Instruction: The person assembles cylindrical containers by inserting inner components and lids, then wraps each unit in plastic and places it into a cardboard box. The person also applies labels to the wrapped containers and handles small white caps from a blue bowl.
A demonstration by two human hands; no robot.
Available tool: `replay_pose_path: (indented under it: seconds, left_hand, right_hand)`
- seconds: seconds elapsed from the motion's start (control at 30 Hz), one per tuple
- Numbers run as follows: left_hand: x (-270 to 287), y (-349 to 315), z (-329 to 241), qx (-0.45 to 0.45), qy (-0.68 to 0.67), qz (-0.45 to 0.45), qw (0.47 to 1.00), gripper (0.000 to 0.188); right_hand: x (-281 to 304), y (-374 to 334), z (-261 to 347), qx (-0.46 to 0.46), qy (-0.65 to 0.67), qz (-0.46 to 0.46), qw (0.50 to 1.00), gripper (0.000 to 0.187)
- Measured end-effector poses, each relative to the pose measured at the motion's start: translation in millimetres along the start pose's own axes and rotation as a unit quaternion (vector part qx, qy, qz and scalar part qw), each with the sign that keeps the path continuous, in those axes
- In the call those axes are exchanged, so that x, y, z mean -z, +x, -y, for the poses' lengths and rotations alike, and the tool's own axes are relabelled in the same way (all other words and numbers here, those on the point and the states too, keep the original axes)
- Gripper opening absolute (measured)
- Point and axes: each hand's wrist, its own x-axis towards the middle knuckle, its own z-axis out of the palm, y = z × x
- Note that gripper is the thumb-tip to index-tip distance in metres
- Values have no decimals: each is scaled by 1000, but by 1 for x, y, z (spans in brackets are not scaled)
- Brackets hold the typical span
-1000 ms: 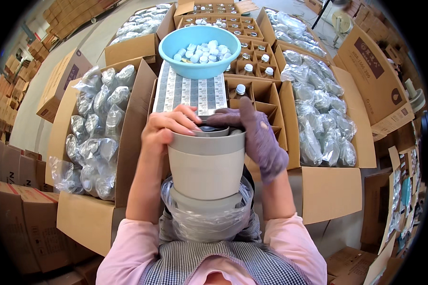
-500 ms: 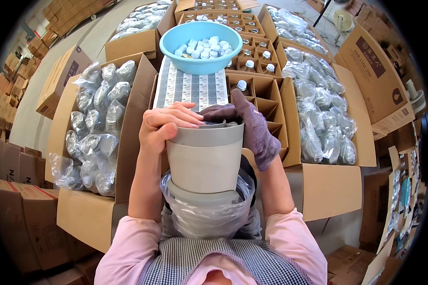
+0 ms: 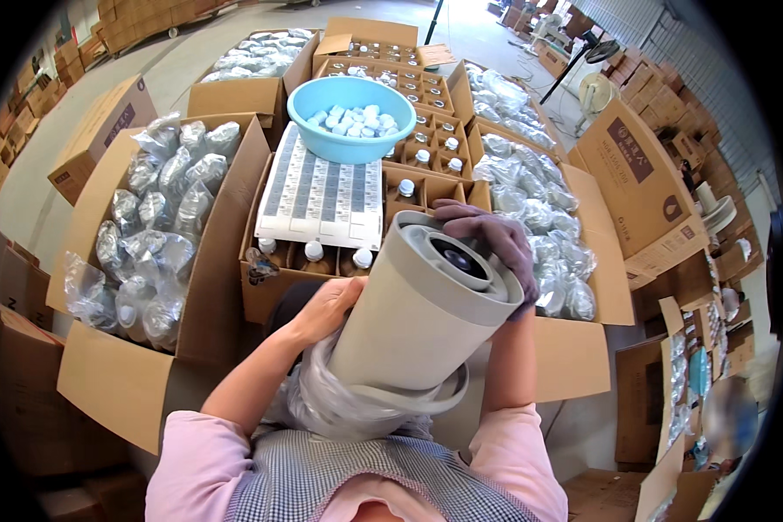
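Note:
A pale grey cylindrical canister (image 3: 426, 326) leans to the right in front of my chest, its top facing up and showing a dark round recess inside a ring. My gloved right hand (image 3: 498, 248) grips the far right of its top rim. My bare left hand (image 3: 329, 311) is closed against the canister's left side; its fingertips are hidden. A clear plastic bag (image 3: 344, 404) is bunched around the canister's lower end, just below my left hand. A grey curved band, like a handle, (image 3: 457, 391) sticks out beside the bag.
A light blue basin (image 3: 300, 122) of white caps stands on printed sheets (image 3: 322, 200) over a divided carton (image 3: 270, 291) of bottles. Open cartons of plastic-wrapped items flank it, left (image 3: 235, 217) and right (image 3: 605, 239). A closed carton (image 3: 635, 187) stands at far right.
The canister has tipped from upright to leaning right. My left hand has left its top for its side, and my right hand has shifted right with the rim. The view has turned too.

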Motion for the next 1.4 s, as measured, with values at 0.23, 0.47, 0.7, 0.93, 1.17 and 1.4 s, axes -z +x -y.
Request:
replay_pose_path:
  seconds: [0.23, 0.47, 0.7, 0.93, 1.17, 1.4]
  left_hand:
    - [-38, -42, -58, -51, 135, -51, 988, 67]
    - [-51, -56, -53, -85, 184, -71, 977, 83]
    - [-52, -62, -50, -81, 192, -92, 974, 84]
    - [1, -47, -28, -89, -70, 122, 986, 91]
    - [-4, -49, -28, -77, -88, 126, 985, 89]
    - [-27, -66, -45, -65, -18, 50, 996, 81]
  right_hand:
    - [35, -11, 63, -172, -28, 98, 980, 108]
    - [14, -23, 80, -359, -113, 70, 924, 53]
    - [12, -7, 87, -331, -173, 139, 917, 44]
    - [28, 62, 122, -212, -81, 380, 896, 33]
    - [13, 65, 134, -237, -189, 368, 879, 36]
    - [32, 44, 112, -215, -148, 352, 899, 39]
